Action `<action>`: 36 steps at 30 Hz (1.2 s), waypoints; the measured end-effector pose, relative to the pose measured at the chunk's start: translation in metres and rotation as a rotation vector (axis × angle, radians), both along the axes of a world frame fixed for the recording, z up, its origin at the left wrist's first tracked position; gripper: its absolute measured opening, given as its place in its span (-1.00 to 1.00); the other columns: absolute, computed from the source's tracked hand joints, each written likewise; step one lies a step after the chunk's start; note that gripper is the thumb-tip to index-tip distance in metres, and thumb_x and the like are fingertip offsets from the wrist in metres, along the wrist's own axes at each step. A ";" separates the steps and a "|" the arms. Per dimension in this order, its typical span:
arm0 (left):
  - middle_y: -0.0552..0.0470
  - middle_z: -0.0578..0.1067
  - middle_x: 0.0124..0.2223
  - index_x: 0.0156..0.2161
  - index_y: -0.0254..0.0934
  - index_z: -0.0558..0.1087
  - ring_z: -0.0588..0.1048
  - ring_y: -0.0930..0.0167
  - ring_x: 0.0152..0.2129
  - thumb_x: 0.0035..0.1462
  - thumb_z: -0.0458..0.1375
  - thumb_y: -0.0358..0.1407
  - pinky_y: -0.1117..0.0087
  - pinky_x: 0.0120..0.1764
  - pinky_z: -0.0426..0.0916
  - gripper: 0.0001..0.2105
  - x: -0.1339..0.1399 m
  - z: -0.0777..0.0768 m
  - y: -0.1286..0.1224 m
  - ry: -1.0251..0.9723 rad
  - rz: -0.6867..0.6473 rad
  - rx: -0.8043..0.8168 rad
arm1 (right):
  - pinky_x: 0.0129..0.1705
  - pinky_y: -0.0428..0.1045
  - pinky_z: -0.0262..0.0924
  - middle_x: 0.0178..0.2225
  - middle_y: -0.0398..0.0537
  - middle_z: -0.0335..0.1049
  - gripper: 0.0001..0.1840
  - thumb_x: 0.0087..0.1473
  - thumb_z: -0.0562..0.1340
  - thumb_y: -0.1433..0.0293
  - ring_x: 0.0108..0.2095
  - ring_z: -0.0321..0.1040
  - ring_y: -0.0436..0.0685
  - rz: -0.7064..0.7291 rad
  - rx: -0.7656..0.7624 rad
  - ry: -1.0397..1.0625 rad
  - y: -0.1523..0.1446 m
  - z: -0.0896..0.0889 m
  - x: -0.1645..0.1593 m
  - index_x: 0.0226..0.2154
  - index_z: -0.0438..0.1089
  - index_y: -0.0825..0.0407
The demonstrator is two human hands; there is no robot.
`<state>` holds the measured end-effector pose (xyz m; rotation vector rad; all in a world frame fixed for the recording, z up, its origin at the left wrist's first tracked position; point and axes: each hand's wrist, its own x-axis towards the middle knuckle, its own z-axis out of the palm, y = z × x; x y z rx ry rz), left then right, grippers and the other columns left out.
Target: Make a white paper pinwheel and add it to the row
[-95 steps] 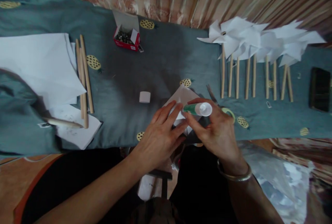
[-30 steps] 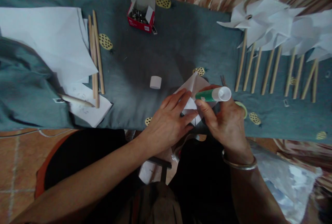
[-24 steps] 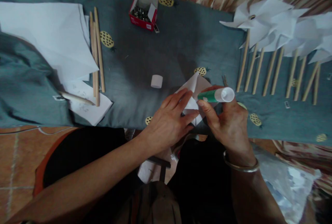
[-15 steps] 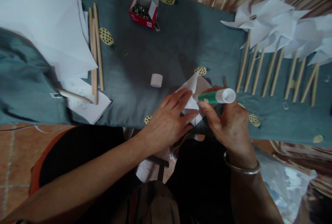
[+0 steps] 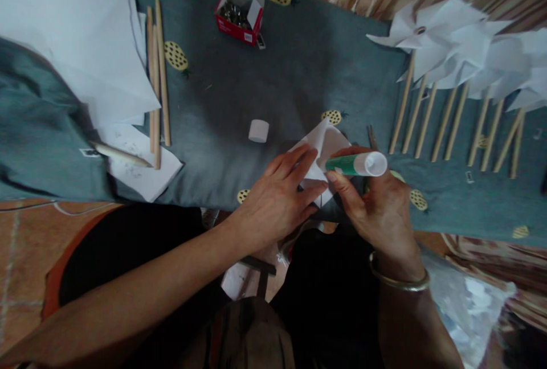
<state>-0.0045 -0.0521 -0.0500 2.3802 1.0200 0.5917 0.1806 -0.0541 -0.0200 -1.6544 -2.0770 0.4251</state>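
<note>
A partly folded sheet of white paper [image 5: 331, 140] lies near the table's front edge, with corners bent in toward its middle. My left hand [image 5: 284, 189] holds it down, its fingers and thumb slightly apart on the folded part. In my right hand [image 5: 376, 198] is a green and white glue stick [image 5: 348, 164], tilted, its lower end over the paper's middle; whether that end touches is hard to see. The white cap [image 5: 258, 130] stands on the cloth, up and left of the paper.
A red box of small metal pins [image 5: 237, 24] stands open at the back. White paper pinwheels [image 5: 453, 39] on wooden sticks lie at right. Paper sheets [image 5: 77, 44], loose sticks [image 5: 156, 84] and a sharpened pencil-like stick [image 5: 122, 154] lie at left. Scissors [image 5: 371, 136] are partly behind my right hand.
The glue stick has shifted very slightly over the paper in my right hand. My left hand stays in place, and the view has moved a little.
</note>
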 end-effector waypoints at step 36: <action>-0.20 0.25 0.27 -0.02 -0.24 0.46 0.15 0.05 0.25 0.15 0.19 -0.29 -0.10 0.14 0.21 -0.73 0.001 -0.002 -0.001 0.005 0.013 0.011 | -0.15 0.10 0.37 -0.20 0.08 0.52 -0.70 0.20 0.18 0.21 -0.19 0.49 0.23 -0.019 0.081 -0.105 0.001 -0.005 -0.011 -0.11 0.36 0.06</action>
